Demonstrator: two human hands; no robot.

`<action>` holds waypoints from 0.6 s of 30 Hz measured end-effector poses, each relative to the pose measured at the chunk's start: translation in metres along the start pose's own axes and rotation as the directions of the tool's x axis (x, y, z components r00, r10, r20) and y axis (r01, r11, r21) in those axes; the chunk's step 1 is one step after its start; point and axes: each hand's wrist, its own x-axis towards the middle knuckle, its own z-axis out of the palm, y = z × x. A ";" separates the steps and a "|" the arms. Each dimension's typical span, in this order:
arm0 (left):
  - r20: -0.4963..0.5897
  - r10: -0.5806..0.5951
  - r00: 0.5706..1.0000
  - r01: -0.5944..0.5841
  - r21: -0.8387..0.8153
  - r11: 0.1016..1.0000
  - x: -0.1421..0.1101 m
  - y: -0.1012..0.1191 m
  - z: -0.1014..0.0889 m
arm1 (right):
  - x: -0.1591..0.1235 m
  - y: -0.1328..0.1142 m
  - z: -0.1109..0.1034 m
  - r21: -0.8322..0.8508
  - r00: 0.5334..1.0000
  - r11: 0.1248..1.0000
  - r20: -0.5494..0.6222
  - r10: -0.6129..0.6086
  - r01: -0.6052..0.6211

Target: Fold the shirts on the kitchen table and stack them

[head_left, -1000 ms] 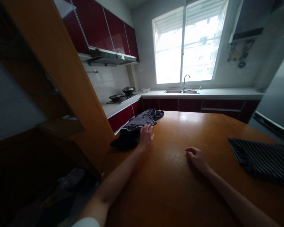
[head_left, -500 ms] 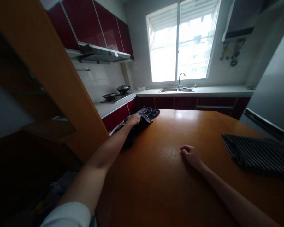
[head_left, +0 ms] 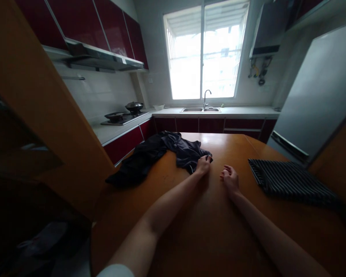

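Note:
A dark garment (head_left: pixel 184 150) with thin white trim is strung out across the left half of the wooden table (head_left: pixel 207 215). My left hand (head_left: pixel 203 164) is closed on the garment's right end, near the table's middle. The garment's crumpled black part trails back toward the table's left edge. Just right of that, my right hand (head_left: pixel 230 180) hovers over or rests on the tabletop, its fingers loosely curled and slightly apart. It holds nothing that I can see and does not touch the garment. A folded black-and-grey striped cloth (head_left: pixel 291 181) lies farther right.
Beyond the table runs a white counter (head_left: pixel 242 111) with a sink (head_left: pixel 200 110) under the window. Two pans sit on the stove (head_left: pixel 123 118) at the left. An orange wooden frame (head_left: pixel 54 115) rises at the table's left, and a refrigerator (head_left: pixel 311 92) stands at the right.
My left hand has moved right, drawing the garment's end across the table so it lies more spread out. The right hand has turned and its fingers have loosened. My view has swung slightly right.

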 end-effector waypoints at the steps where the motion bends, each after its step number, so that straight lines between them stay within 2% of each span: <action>1: 0.027 0.043 0.999 -0.043 -0.026 0.999 -0.001 0.008 0.007 | 0.006 0.002 -0.004 -0.028 0.999 0.999 -0.033 -0.019 0.018; 4: 0.113 0.182 0.977 -0.175 -0.069 0.982 -0.017 0.025 0.022 | 0.023 0.006 -0.018 -0.094 0.993 0.994 -0.097 -0.069 0.060; 6: 0.162 0.275 0.948 -0.265 -0.085 0.961 -0.035 0.029 0.024 | 0.030 0.006 -0.027 -0.144 0.987 0.985 -0.111 -0.114 0.098; 9: 0.169 0.436 0.884 -0.426 -0.093 0.900 -0.058 0.021 0.011 | 0.034 0.006 -0.033 -0.211 0.983 0.966 -0.067 -0.168 0.151; 11: 0.091 0.468 0.879 -0.465 -0.054 0.883 -0.062 0.007 -0.009 | 0.033 0.006 -0.031 -0.253 0.981 0.950 -0.013 -0.193 0.183; 13: -0.024 0.370 0.929 -0.370 0.019 0.929 -0.056 -0.016 -0.034 | 0.031 0.006 -0.027 -0.296 0.976 0.930 0.041 -0.214 0.216; 15: -0.124 0.173 0.977 -0.161 0.105 0.981 -0.046 -0.044 -0.057 | 0.028 0.004 -0.022 -0.341 0.968 0.906 0.096 -0.232 0.251; 17: -0.162 -0.081 0.983 0.106 0.155 0.982 -0.036 -0.071 -0.073 | 0.024 0.001 -0.017 -0.388 0.958 0.877 0.151 -0.244 0.284; 18: -0.166 -0.156 0.974 0.182 0.159 0.970 -0.032 -0.083 -0.078 | 0.021 0.000 -0.014 -0.410 0.952 0.861 0.179 -0.248 0.301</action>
